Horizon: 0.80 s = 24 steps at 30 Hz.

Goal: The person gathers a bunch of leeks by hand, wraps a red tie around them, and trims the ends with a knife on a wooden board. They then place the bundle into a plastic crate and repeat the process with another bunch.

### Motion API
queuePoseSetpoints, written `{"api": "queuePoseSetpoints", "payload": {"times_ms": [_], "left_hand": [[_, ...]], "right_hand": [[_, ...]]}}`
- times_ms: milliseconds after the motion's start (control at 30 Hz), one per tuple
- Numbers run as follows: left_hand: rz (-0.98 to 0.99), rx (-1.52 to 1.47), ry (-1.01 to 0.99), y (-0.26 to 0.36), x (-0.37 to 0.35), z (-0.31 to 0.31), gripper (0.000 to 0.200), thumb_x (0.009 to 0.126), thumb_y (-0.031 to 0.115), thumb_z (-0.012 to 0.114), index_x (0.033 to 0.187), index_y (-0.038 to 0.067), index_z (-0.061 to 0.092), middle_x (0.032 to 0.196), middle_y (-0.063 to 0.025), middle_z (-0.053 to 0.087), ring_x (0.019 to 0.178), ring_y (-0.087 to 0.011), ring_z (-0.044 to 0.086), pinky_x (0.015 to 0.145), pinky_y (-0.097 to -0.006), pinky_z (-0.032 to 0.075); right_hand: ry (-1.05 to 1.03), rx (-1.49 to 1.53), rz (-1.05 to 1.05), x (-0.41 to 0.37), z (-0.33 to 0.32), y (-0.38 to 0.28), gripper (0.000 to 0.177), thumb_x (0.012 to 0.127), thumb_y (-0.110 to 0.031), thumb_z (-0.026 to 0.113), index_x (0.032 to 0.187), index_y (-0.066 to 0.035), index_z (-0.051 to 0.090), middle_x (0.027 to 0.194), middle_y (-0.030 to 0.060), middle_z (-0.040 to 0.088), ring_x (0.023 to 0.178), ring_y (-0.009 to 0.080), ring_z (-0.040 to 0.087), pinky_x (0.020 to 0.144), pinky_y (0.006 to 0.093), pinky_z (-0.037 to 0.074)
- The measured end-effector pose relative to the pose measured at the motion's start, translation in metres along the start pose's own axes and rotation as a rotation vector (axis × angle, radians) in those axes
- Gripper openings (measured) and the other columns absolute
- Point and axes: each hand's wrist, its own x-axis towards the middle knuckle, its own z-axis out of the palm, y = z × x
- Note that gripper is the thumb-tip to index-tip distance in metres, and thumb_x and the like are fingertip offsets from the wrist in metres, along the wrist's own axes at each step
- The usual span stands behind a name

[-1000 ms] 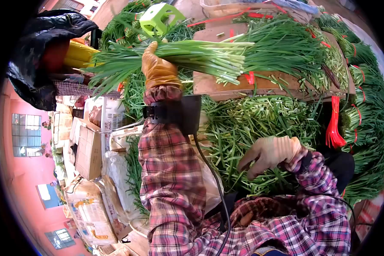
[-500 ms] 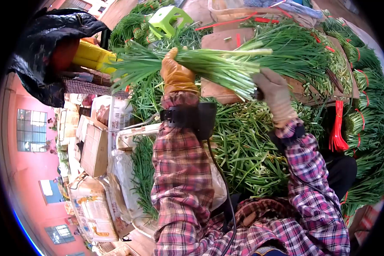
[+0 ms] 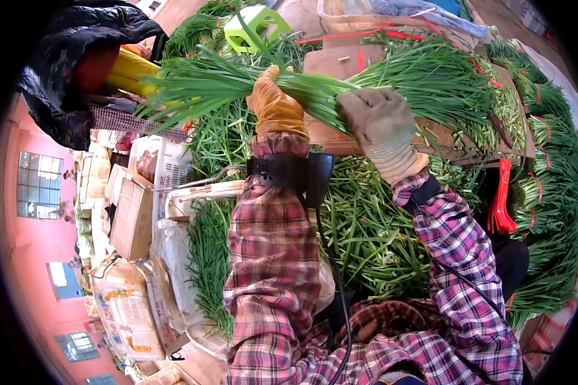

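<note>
My left hand, in an orange-yellow glove, is wrapped round the middle of a bunch of garlic chives. The leaves fan out to the left, over the loose greens. My right hand, in a grey-beige glove, is closed over the stem end of the same bunch and hides most of the pale stems. Behind it, more garlic chives lie on a brown board, with their cut ends to the right. Loose leaves are heaped below my hands.
Red ties hang at the board's right edge. Tied bunches line the right side. A green stool stands at the back. Crates, a cardboard box and a black jacket are at left.
My right hand has moved left along the bunch, from the tips of the stems to closer beside my left hand, and now covers the pale stems. My left hand keeps its hold.
</note>
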Motion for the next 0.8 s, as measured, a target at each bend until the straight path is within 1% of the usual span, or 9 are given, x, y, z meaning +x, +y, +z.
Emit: {"api": "queuePoseSetpoints", "payload": {"times_ms": [167,233,367,533,600,633,700,767,800], "left_hand": [[-0.068,-0.036,-0.001,-0.006,0.001,-0.003,0.018,0.08,0.008,0.058,0.095,-0.002,0.055,0.09,-0.0134,0.06,0.079,-0.026,0.061,0.073,-0.0381,0.052],[-0.074,-0.018,-0.005,-0.008,-0.002,-0.004,0.018,0.081,0.008,0.058,0.094,-0.003,0.054,0.09,-0.0137,0.06,0.079,-0.0263,0.061,0.073,-0.0373,0.052],[-0.072,0.033,0.042,-0.015,-0.003,0.0,0.019,0.08,0.007,0.058,0.094,-0.005,0.053,0.09,-0.0143,0.06,0.078,-0.0263,0.061,0.072,-0.0364,0.053],[-0.038,0.055,0.037,-0.02,-0.001,-0.001,0.021,0.078,0.006,0.06,0.095,-0.006,0.053,0.09,-0.0157,0.06,0.077,-0.0265,0.061,0.071,-0.0351,0.053],[-0.067,0.044,0.026,-0.022,0.001,-0.002,0.022,0.079,0.006,0.06,0.095,-0.006,0.053,0.089,-0.0156,0.06,0.077,-0.0267,0.061,0.071,-0.0355,0.053],[-0.078,0.035,0.019,-0.023,0.003,-0.004,0.022,0.079,0.007,0.06,0.096,-0.005,0.053,0.09,-0.0157,0.06,0.078,-0.0269,0.061,0.072,-0.0363,0.053],[-0.094,0.025,0.014,-0.024,0.005,-0.006,0.023,0.079,0.008,0.06,0.097,-0.005,0.052,0.092,-0.0159,0.059,0.078,-0.0271,0.06,0.072,-0.0371,0.053],[-0.152,0.024,-0.01,-0.02,0.004,-0.006,0.023,0.08,0.009,0.058,0.099,-0.003,0.051,0.094,-0.0157,0.058,0.081,-0.0271,0.059,0.075,-0.0381,0.051],[-0.173,0.022,-0.058,-0.017,0.003,-0.007,0.023,0.081,0.009,0.056,0.1,-0.002,0.05,0.095,-0.0155,0.058,0.083,-0.0272,0.058,0.078,-0.0387,0.05]], "right_hand": [[0.002,-0.039,0.08,-0.007,-0.002,0.004,0.026,0.071,-0.016,0.068,0.096,-0.014,0.062,0.085,0.0058,0.061,0.079,0.027,0.059,0.066,0.0374,0.049],[0.2,0.172,0.075,-0.005,0.004,0.015,0.012,0.072,-0.02,0.065,0.081,-0.013,0.063,0.068,0.0051,0.057,0.065,0.0264,0.058,0.057,0.037,0.047],[0.064,0.051,-0.062,0.001,-0.004,0.01,0.02,0.069,-0.022,0.069,0.084,-0.013,0.062,0.069,0.0043,0.058,0.071,0.0253,0.059,0.062,0.0362,0.048],[0.032,-0.033,-0.048,-0.007,0.005,0.017,0.017,0.07,-0.022,0.068,0.083,-0.012,0.061,0.069,0.0038,0.058,0.064,0.0249,0.058,0.056,0.0356,0.048],[0.208,0.093,0.015,-0.01,0.0,0.016,0.018,0.082,-0.023,0.062,0.094,-0.009,0.061,0.079,0.0066,0.061,0.068,0.0226,0.06,0.06,0.0326,0.048],[0.207,0.09,0.012,-0.01,-0.005,0.013,0.018,0.082,-0.023,0.062,0.094,-0.009,0.061,0.079,0.0066,0.061,0.068,0.0226,0.06,0.06,0.0326,0.048],[0.318,1.185,0.77,-0.01,-0.023,0.003,0.019,0.088,-0.024,0.057,0.093,-0.005,0.059,0.079,0.0051,0.061,0.067,0.0162,0.06,0.058,0.0277,0.047],[0.381,1.648,0.815,-0.013,-0.056,0.011,0.024,0.091,-0.026,0.054,0.092,-0.002,0.057,0.082,0.0047,0.061,0.067,0.0119,0.058,0.059,0.0233,0.045],[0.378,1.644,0.821,-0.019,-0.074,0.015,0.024,0.091,-0.026,0.054,0.092,-0.002,0.057,0.082,0.0047,0.061,0.067,0.0119,0.058,0.059,0.0233,0.045]]}}
